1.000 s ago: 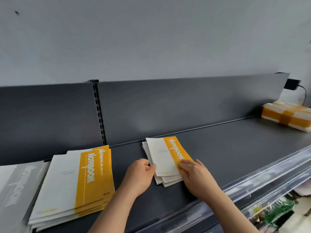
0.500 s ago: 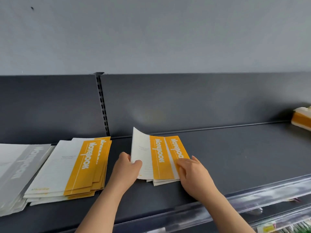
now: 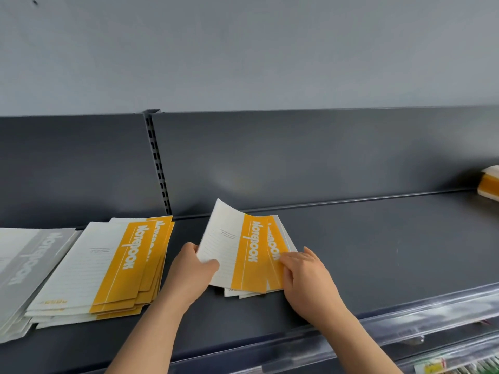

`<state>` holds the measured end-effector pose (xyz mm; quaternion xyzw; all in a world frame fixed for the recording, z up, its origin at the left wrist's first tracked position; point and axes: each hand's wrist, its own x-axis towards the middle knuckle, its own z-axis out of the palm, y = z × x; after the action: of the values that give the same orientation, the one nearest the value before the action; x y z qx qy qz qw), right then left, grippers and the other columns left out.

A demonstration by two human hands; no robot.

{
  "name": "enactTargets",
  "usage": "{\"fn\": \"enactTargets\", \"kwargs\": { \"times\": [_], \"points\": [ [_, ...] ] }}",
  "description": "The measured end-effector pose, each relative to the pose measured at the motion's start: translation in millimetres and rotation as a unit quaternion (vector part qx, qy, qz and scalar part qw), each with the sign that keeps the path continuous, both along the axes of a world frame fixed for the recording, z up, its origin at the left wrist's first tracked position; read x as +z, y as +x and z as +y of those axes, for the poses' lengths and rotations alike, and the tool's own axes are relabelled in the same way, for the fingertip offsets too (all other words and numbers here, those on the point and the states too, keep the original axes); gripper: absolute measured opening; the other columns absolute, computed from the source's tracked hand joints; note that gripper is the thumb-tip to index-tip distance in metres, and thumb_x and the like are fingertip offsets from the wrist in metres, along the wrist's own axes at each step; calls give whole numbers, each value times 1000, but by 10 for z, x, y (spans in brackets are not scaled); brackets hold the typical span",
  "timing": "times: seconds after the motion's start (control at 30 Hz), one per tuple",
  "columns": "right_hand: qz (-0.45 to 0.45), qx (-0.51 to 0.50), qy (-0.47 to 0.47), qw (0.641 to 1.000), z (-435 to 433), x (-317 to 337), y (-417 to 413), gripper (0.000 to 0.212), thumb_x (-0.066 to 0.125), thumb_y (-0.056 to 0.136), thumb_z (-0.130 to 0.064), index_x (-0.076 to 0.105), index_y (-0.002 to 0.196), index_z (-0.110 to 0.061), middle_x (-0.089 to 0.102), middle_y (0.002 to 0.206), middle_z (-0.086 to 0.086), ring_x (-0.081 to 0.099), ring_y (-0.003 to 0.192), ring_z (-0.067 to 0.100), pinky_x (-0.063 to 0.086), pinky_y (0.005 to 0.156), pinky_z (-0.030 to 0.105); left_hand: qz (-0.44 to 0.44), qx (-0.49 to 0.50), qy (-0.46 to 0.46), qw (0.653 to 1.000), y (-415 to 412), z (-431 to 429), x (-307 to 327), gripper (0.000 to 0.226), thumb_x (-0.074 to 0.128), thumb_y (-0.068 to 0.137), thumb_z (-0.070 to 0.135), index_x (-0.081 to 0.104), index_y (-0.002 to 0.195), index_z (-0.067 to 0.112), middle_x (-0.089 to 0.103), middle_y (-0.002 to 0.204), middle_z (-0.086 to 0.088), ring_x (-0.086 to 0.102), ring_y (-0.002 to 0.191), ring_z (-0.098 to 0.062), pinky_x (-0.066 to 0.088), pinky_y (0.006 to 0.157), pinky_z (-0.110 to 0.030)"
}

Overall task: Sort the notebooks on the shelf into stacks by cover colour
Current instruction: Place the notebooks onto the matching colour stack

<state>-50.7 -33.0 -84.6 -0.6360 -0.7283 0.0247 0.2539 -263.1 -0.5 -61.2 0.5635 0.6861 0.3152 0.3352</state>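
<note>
Your left hand (image 3: 193,276) holds the top notebook (image 3: 229,252) at its near left edge. The thumb lies across the white part of the cover and the fingers go under it. This grip is closed on that 1 notebook only. The notebook is raised at its left side and its far left corner curls upward. Its right side, with the yellow band, lies on the small pile (image 3: 274,247) beneath it.

Your right hand (image 3: 307,279) rests on the small pile from the right. Its grip is open: the fingers (image 3: 290,259) are nearly straight, press down on the yellow band of the next notebook and hold nothing. The small pile lies on the shelf (image 3: 378,252) near the middle of the view. It is slightly fanned, with white edges showing at its near side.

To the left of your left hand, apart from the small pile, lies the yellow stack (image 3: 108,265). It consists of several white-and-yellow notebooks, loosely fanned. Just beside it, at the left edge of the view, lies the grey stack (image 3: 24,265), partly cut off.

At the far right of the shelf, near the back panel (image 3: 297,157), 1 yellow-and-white bundle (image 3: 490,184) is partly in view. A slotted upright (image 3: 158,168) divides the back panel above the yellow stack. A clear rail (image 3: 432,317) runs along the front edge of the shelf.
</note>
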Motion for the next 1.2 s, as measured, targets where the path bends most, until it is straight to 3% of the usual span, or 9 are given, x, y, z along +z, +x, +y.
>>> {"fn": "enactTargets", "kwargs": {
  "times": [0.07, 0.13, 0.23, 0.5, 0.57, 0.67, 0.83, 0.97, 1.2],
  "points": [
    [-3, 28, -2, 1000, -17, 38, -28, 34, 35, 94, -10, 66, 108, -15, 67, 113, -1, 58, 106, 15, 3, 113, 11, -10, 0, -2, 1000, 6, -10, 2, 28, 61, 89, 19, 44, 112, 14, 59, 116, -3, 57, 92, -14, 42, 50, -14],
    [-14, 59, -7, 998, -37, 73, -61, 33, 34, 96, -11, 64, 109, -16, 65, 114, -2, 55, 109, 15, -4, 109, 7, -13, 0, 1, 1000, 22, -22, -3, 31, 62, 89, 19, 43, 114, 15, 59, 118, -2, 57, 91, -14, 42, 49, -13],
    [0, 66, -15, 998, -66, 117, -85, 34, 35, 97, -11, 62, 115, -19, 60, 124, -8, 51, 117, 11, 16, 117, 22, -7, -4, 19, 1000, 36, -60, -7, 37, 62, 90, 18, 43, 122, 16, 57, 123, -1, 53, 95, -12, 40, 49, -11],
    [51, 55, -26, 997, -56, 102, -50, 33, 41, 98, -20, 55, 127, -25, 55, 130, -11, 48, 119, 7, 29, 103, 14, -56, -14, 61, 996, 42, -177, 34, 31, 55, 94, 14, 43, 120, 25, 57, 120, 5, 55, 97, -10, 43, 56, -13],
    [85, 46, -46, 994, -50, 124, -70, 38, 44, 97, -29, 47, 135, -27, 53, 133, -9, 49, 120, 9, 39, 101, 20, -87, -9, 73, 993, 5, -240, 55, 31, 54, 94, 14, 43, 120, 28, 58, 118, 6, 58, 96, -9, 46, 57, -13],
    [152, 41, -57, 986, -63, 216, -234, 49, 47, 95, -40, 36, 141, -30, 54, 128, -13, 54, 112, 8, 50, 92, 28, -128, 5, 92, 988, -115, -336, 122, 33, 55, 94, 15, 45, 122, 30, 59, 116, 9, 60, 96, -8, 48, 57, -13],
    [229, 61, -21, 971, -57, 376, -717, 45, 58, 89, -42, 43, 130, -32, 53, 107, -17, 56, 88, 5, 47, 67, 15, -165, 40, 130, 977, -470, -474, 296, 32, 57, 93, 14, 49, 120, 29, 62, 115, 12, 62, 99, -10, 51, 59, -14],
    [227, 100, -17, 969, -13, 420, -1176, 26, 61, 87, -40, 44, 106, -37, 54, 94, -17, 57, 81, 6, 51, 65, 19, -131, 79, 155, 976, -837, -567, 391, 32, 54, 93, 11, 46, 117, 30, 60, 117, 11, 60, 103, -13, 45, 56, -11],
    [208, 119, -40, 970, 92, 370, -1965, 36, 61, 87, -40, 49, 120, -32, 54, 97, -13, 56, 81, 6, 51, 71, 20, 10, 109, 154, 982, -1604, -512, 348, 35, 56, 92, 17, 48, 125, 27, 58, 125, 7, 57, 109, -14, 43, 62, -13]
  ]
}}
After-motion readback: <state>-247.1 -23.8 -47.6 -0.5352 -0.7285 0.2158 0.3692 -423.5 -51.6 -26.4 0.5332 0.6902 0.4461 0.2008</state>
